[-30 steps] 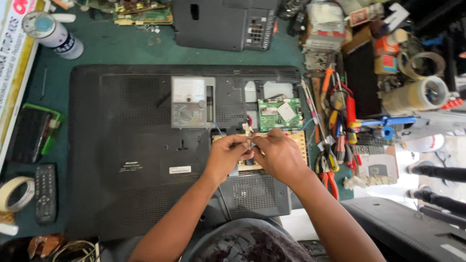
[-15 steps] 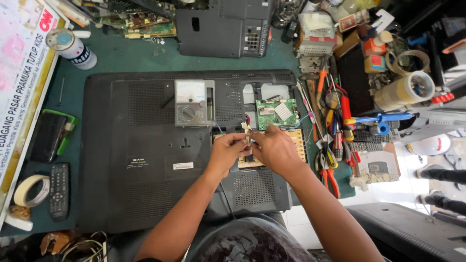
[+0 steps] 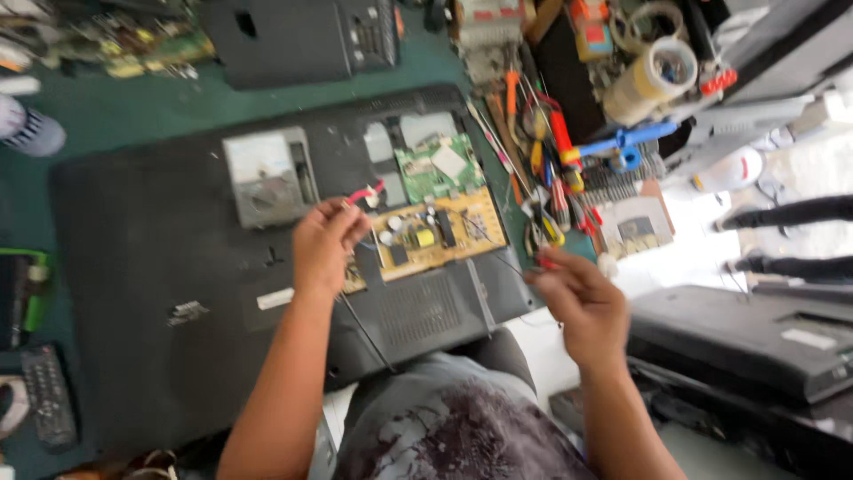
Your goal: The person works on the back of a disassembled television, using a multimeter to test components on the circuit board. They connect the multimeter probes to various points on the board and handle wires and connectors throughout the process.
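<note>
A remote control (image 3: pixel 49 396) lies at the 8 o'clock edge of the green bench mat (image 3: pixel 133 111), well apart from the work. The flat-panel television (image 3: pixel 178 267) lies face down across the centre, its black back cover stiff and broad. An analogue multimeter (image 3: pixel 267 178) rests on that cover at 11 o'clock of the left hand.

The left hand (image 3: pixel 324 244) sits over the opened bay, fingers pinched together on the red test probe (image 3: pixel 366 193), whose tip points toward 1 o'clock. A thin black lead (image 3: pixel 364 329) trails from under this hand toward 6 o'clock. Judgement: probe and leads are light, limp and liable to snag; hold belongs on the insulated barrel, not on the wire.

Just beside the hand at 3 o'clock lies the yellow power supply board (image 3: pixel 435 233), with the green main board (image 3: pixel 437 166) touching its far edge at 12 o'clock. Judgement: both boards are rigid but fragile, crowded with upright components; edges only are safe to grip.

The right hand (image 3: pixel 577 302) is off the set at 4 o'clock of the boards, fingers closed on something small and red; motion blur prevents naming it.

A heap of screwdrivers and pliers (image 3: pixel 546 169) crowds the television's right edge at 2 o'clock, with a tape roll (image 3: pixel 653 76) beyond. Open room is scarce there; freer space lies over the back cover toward 9 o'clock.
</note>
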